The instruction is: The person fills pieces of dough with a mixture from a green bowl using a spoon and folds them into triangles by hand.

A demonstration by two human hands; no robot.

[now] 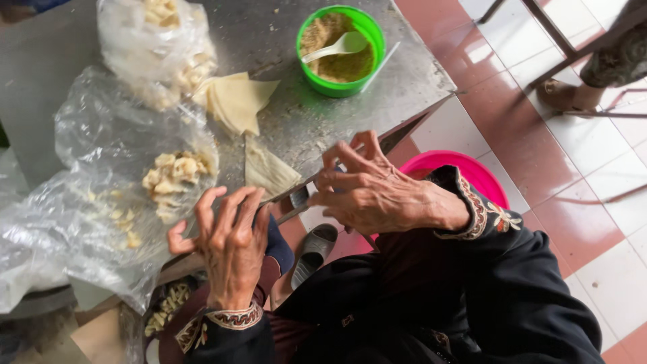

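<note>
We are seeing dark sleeves with embroidered cuffs nearest the lens, both arms reaching up over the worktop [81, 40] edge. Left hand [229, 246] is hovering back-up, fingers [205, 209] curled loosely and spread, tips nearly meeting above; whether anything sits inside we cannot tell. Right hand [377, 195] is lying just right of it, fingers [340, 158] bent inward and bunched, tips pointing toward the left hand; we cannot tell if they are pinching something. Just beyond the fingertips of both hands a folded thin wrapper [269, 172] is lying on the metal. Farther past the fingers, a stack of pale triangular wrappers [236, 101] is resting beside a clear plastic bag [155, 40]. Left of the left fingers, another crumpled plastic sheet [87, 195] is carrying folded dumplings [172, 175]. Well beyond the right fingers a green bowl [369, 27] of brownish filling is holding a white spoon [337, 47]. Right of and under the right wrist a pink basin [465, 168] is sitting on the tiled floor [606, 202]; a grey slipper [313, 253] is showing between the arms.
</note>
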